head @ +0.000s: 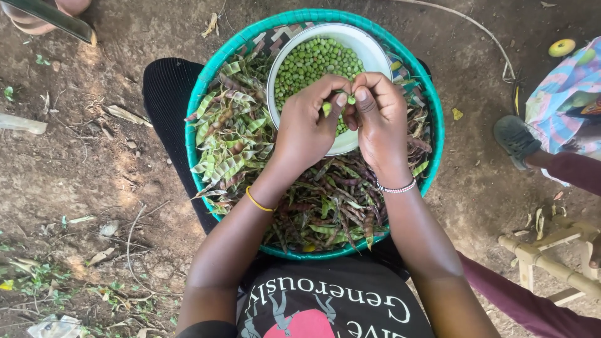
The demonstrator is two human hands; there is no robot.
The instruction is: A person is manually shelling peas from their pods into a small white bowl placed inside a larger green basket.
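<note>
Bare dirt ground; woven green basket (206, 81) on my lap.
My left hand (307, 128) and right hand (379, 122) pinch one green pod (327, 109), white bowl (369, 47) at 12 o'clock.

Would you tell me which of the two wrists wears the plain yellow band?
The left hand has the yellow band on its wrist; the right hand wears a pale beaded bracelet instead.

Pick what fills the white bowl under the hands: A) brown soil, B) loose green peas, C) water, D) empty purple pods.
B: the white bowl holds shelled green peas, while the pods lie around it in the teal basket.
</note>
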